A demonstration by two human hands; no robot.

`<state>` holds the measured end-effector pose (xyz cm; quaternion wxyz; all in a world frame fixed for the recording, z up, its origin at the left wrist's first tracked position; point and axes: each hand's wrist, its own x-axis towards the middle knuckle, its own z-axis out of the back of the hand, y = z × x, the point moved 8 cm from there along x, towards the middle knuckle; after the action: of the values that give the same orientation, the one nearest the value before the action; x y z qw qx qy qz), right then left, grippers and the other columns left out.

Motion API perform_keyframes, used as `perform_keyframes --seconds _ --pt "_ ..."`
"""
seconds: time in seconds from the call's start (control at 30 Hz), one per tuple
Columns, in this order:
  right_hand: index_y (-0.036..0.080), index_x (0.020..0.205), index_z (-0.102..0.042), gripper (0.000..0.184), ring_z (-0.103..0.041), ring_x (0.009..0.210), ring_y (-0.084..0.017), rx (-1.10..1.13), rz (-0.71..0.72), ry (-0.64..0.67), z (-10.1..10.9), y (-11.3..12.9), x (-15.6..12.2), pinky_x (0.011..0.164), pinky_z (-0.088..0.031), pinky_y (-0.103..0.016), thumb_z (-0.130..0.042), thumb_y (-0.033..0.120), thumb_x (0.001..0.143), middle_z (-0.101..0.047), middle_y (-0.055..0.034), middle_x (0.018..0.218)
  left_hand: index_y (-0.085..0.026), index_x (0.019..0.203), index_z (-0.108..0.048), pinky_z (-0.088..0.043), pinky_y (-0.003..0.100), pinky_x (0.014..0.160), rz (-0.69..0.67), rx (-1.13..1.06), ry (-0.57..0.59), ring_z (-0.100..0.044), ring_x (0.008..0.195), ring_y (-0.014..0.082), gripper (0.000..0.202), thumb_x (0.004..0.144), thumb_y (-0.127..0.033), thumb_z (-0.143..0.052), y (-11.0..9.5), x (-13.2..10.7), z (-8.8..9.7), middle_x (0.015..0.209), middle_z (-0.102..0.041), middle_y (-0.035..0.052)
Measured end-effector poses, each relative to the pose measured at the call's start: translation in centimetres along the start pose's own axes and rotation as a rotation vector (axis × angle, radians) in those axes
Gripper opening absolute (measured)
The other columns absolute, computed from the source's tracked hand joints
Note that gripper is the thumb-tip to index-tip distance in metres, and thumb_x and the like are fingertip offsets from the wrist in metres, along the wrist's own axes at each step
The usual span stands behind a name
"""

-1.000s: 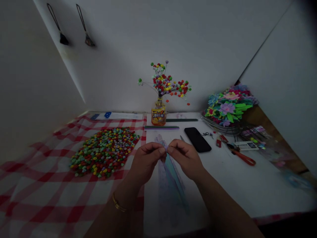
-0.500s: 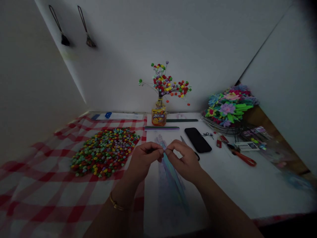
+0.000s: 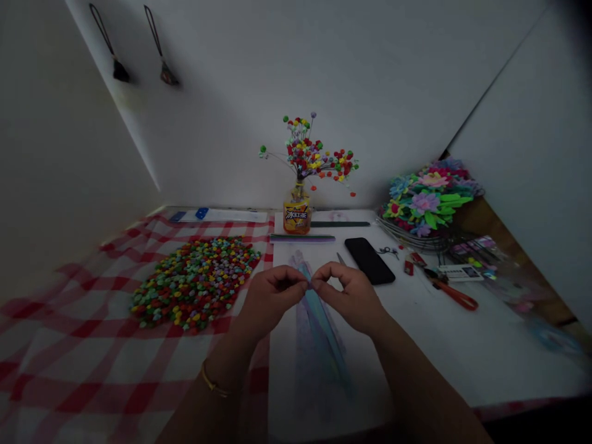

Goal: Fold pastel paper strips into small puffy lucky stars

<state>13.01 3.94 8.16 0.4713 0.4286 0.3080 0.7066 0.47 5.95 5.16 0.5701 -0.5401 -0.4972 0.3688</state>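
Fingertips together, my left hand and my right hand meet over the white tabletop. Between their thumbs and forefingers they pinch a small purple piece, mostly covered by the fingers; it looks like part of a paper strip. Directly beneath lies a fan of long, shiny pale blue and lilac strips, partly hidden by my hands. Just beyond my right hand the tip of a scissors blade shows, the rest being covered. A black phone rests behind that hand.
A heap of small coloured folded stars covers part of the red-checked cloth. Behind stand a bottle holding beaded stems and bundled strips. On the right are orange-handled pliers and a basket of fuzzy flowers.
Both hands have shifted slightly, with the fingertips still pinched together. The scissors' black handle, seen beside my right hand before, is now hidden behind it.
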Motion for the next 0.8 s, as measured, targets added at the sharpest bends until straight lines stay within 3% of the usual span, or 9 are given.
perform_keyframes --seconds 0.23,0.5,0.63,0.8 --pt "0.019 0.076 -0.053 0.011 -0.050 0.068 -0.012 0.120 0.021 -0.157 0.2 -0.5 -0.2 0.063 -0.040 -0.024 -0.050 0.027 0.081 -0.054 0.0007 0.071 -0.015 0.072 -0.062 -0.041 0.023 0.059 -0.044 -0.091 -0.007 -0.050 0.058 0.0104 0.011 0.073 -0.025 -0.061 0.1 0.1 -0.7 0.058 -0.056 -0.0012" --pt "0.018 0.071 -0.054 0.012 -0.048 0.064 -0.011 -0.036 0.039 0.052 -0.1 0.0 0.2 0.060 -0.038 -0.023 -0.050 0.025 0.080 -0.052 0.0023 0.067 -0.015 0.069 -0.062 -0.036 0.021 0.056 -0.140 0.271 0.153 -0.046 0.060 0.0104 0.011 0.074 -0.023 -0.057 -0.9 -0.3 -1.4 0.062 -0.054 -0.0003" --pt "0.018 0.072 -0.055 0.012 -0.048 0.067 -0.012 -0.099 0.063 -0.039 0.3 0.3 0.1 0.063 -0.038 -0.025 -0.050 0.025 0.080 -0.053 0.0017 0.067 -0.015 0.070 -0.058 -0.036 0.022 0.056 -0.095 0.197 0.086 -0.045 0.059 0.0102 0.010 0.074 -0.024 -0.056 -0.4 -0.2 -1.1 0.061 -0.052 -0.0014" --pt "0.017 0.075 -0.058 0.015 -0.051 0.065 -0.012 0.153 -0.104 0.014 -0.4 -1.5 0.1 0.061 -0.040 -0.024 -0.055 0.032 0.077 -0.056 0.0010 0.068 -0.015 0.069 -0.058 -0.037 0.022 0.056 -0.079 0.116 0.030 -0.046 0.059 0.0102 0.009 0.073 -0.024 -0.058 -0.2 0.0 -0.7 0.062 -0.052 -0.0016"
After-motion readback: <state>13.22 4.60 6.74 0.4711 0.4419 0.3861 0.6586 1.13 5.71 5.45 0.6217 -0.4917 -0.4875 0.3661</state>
